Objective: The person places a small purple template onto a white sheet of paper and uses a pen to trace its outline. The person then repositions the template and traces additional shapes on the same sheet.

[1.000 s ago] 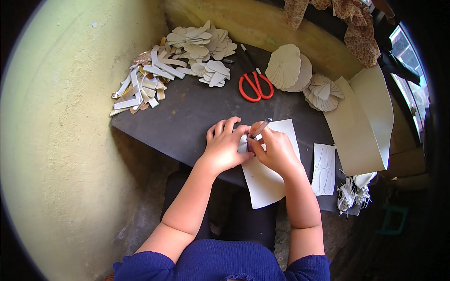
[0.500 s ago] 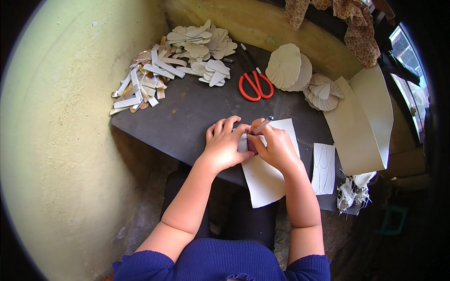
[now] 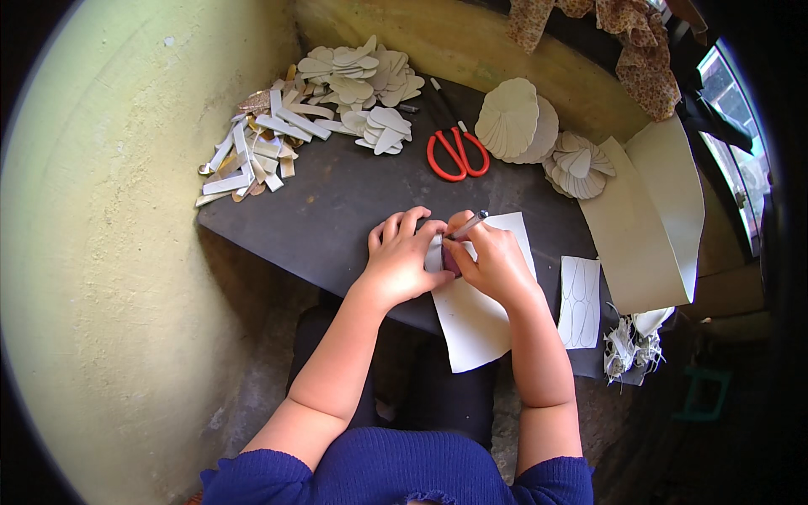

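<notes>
Your right hand [image 3: 497, 263] pinches one pen [image 3: 470, 222] between thumb and forefinger, upper end tilted up and to the right; its writing tip is hidden. Your left hand [image 3: 402, 259] is spread, its thumb and forefinger bracketing one maroon template [image 3: 451, 263]; whether they press on it cannot be told. The template lies on the upper part of one white sheet [image 3: 475, 332], partly under your right hand. The sheet's lower end overhangs the near edge of the black table [image 3: 328, 206].

The step in hand is judged to be tracing the template's outline. The next move calls for a steady template while the pen follows its edge.

Count beyond the hands: to the right, one white card [image 3: 579, 303] with drawn curved outlines, one large folded cream sheet [image 3: 644, 236], and one bunch of shredded scraps [image 3: 627, 345]. Ahead, one pair of red-handled scissors [image 3: 463, 160], two fanned round stacks [image 3: 507, 118] overlapping, and one smaller petal pile [image 3: 581, 164]. At far left, one heap of strips [image 3: 252, 156] and two piles of rounded cutouts [image 3: 362, 71]; their pieces overlap too much to count.
</notes>
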`<state>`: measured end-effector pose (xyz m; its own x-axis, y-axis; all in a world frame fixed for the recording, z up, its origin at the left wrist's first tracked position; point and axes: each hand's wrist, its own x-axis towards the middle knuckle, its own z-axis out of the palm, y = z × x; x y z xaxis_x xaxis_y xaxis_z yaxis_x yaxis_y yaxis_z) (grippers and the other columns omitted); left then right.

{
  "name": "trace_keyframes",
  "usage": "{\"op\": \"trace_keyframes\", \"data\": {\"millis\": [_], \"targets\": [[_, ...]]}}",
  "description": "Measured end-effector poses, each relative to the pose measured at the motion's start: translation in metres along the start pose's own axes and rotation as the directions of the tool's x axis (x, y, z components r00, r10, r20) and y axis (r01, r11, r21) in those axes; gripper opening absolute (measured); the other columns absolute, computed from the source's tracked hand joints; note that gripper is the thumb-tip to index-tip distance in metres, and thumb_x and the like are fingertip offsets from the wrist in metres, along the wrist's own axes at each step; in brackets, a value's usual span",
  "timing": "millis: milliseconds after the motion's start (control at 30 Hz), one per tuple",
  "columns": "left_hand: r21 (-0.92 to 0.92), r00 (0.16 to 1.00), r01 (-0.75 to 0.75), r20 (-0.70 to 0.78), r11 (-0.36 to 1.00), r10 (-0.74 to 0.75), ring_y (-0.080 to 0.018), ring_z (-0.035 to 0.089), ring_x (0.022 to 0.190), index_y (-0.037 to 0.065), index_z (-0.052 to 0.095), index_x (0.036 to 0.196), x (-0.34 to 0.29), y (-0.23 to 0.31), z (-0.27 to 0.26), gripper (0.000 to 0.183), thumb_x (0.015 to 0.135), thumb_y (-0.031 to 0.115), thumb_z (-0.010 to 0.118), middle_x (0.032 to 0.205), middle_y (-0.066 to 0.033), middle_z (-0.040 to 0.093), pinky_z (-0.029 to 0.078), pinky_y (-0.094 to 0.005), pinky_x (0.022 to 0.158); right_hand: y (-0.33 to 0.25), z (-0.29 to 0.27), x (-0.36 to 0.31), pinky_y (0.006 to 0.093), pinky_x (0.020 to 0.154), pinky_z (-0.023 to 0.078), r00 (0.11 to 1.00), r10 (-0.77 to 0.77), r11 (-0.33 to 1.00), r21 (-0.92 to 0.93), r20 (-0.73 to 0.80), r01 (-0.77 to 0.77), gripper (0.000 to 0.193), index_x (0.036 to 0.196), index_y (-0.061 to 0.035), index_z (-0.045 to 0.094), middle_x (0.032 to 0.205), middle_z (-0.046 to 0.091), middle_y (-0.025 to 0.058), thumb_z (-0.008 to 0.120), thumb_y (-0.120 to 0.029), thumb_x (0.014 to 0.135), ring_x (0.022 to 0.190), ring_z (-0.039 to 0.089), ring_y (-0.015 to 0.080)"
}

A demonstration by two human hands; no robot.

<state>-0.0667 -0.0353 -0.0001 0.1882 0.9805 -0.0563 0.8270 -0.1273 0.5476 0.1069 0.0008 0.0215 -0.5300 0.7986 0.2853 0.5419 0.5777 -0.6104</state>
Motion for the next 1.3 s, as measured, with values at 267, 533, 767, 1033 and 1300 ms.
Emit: {"op": "trace_keyframes", "data": {"millis": [267, 533, 767, 1033, 1300], "targets": [[0.001, 1.0, 0.012, 0.0, 1.0, -0.012, -0.0315, 0.03, 0.137, 0.02, 0.051, 0.133, 0.001, 0.001, 0.001, 0.073, 0.069, 0.045, 0.078, 0.145, -0.0085, 0.039, 0.019, -0.05, 0.113, 0.001, 0.0, -0.001, 0.04, 0.059, 0.05, 1.0, -0.012, 1.0, 0.005, 0.002, 0.012, 0.015, 0.1, -0.009, 0.056, 0.078, 0.067, 0.0086, 0.063, -0.01, 0.086, 0.066, 0.066, 0.0308], [-0.005, 1.0, 0.002, -0.014, 1.0, -0.003, -0.0313, 0.031, 0.137, 0.019, 0.053, 0.13, 0.0, 0.0, 0.001, 0.072, 0.069, 0.045, 0.079, 0.144, -0.0083, 0.039, 0.019, -0.0503, 0.113, 0.001, 0.002, 0.001, 0.0374, 0.066, 0.053, 0.997, 0.074, 0.997, -0.007, -0.006, -0.074, 0.014, 0.092, -0.0028, 0.057, 0.09, 0.068, 0.0088, 0.068, -0.006, 0.085, 0.077, 0.069, 0.0313], [-0.011, 1.0, -0.008, -0.018, 1.0, 0.008, -0.0316, 0.031, 0.136, 0.018, 0.053, 0.131, 0.0, 0.0, 0.0, 0.072, 0.069, 0.045, 0.079, 0.144, -0.0086, 0.039, 0.02, -0.0507, 0.112, 0.0, -0.001, 0.0, 0.0376, 0.063, 0.053, 0.998, 0.053, 0.998, 0.022, 0.02, -0.054, 0.013, 0.094, -0.0042, 0.057, 0.089, 0.068, 0.0092, 0.066, -0.007, 0.085, 0.074, 0.068, 0.0318], [-0.008, 0.999, -0.017, -0.04, 1.0, 0.017, -0.0319, 0.031, 0.136, 0.017, 0.053, 0.132, 0.0, -0.001, 0.003, 0.073, 0.069, 0.045, 0.079, 0.143, -0.0086, 0.04, 0.019, -0.0508, 0.112, 0.014, 0.013, 0.002, 0.0401, 0.057, 0.051, 0.986, -0.06, 0.998, -0.005, -0.154, 0.06, 0.017, 0.098, -0.0089, 0.056, 0.075, 0.067, 0.0103, 0.067, -0.013, 0.085, 0.067, 0.067, 0.0315], [-0.013, 1.0, -0.004, -0.029, 1.0, 0.004, -0.0315, 0.031, 0.136, 0.017, 0.053, 0.132, -0.001, -0.001, 0.002, 0.074, 0.069, 0.044, 0.079, 0.144, -0.0084, 0.04, 0.019, -0.0497, 0.113, 0.004, 0.005, 0.003, 0.0361, 0.062, 0.054, 0.998, 0.034, 0.998, 0.056, -0.051, -0.031, 0.014, 0.091, -0.0022, 0.055, 0.091, 0.067, 0.0109, 0.067, -0.004, 0.085, 0.072, 0.069, 0.0303]]}}
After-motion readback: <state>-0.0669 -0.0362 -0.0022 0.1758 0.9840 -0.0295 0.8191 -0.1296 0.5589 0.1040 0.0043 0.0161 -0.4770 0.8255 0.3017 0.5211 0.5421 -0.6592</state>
